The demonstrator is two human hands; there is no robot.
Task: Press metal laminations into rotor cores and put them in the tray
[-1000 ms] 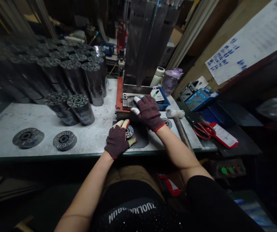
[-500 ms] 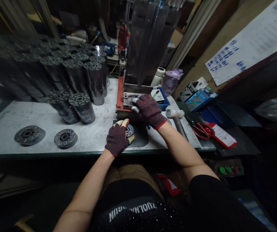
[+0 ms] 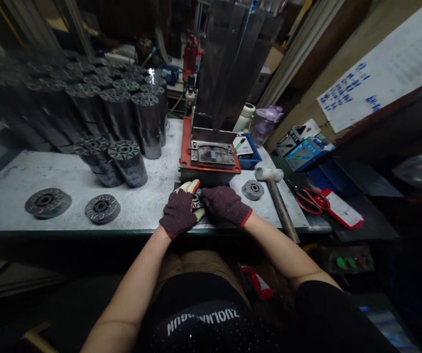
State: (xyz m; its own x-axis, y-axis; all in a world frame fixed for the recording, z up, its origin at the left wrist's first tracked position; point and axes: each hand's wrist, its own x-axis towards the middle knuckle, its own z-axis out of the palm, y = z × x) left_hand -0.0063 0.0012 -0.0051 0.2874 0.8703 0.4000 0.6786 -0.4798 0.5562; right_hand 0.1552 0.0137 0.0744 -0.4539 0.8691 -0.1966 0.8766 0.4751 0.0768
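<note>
Disc (image 3: 197, 199) seen in front of box (image 3: 207, 175). Gripped by left hand (image 3: 179, 210) — fingers and thumb round it. Right hand (image 3: 226, 205) bent at disc's right side — whether anything gripped cannot be told.

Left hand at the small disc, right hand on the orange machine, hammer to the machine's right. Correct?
No: the head view shows the right hand at the small disc beside the left hand, not on the orange machine. Rest stands.

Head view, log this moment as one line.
left hand: around patterned disc | right hand: at same disc | mallet: lying on bench
</note>
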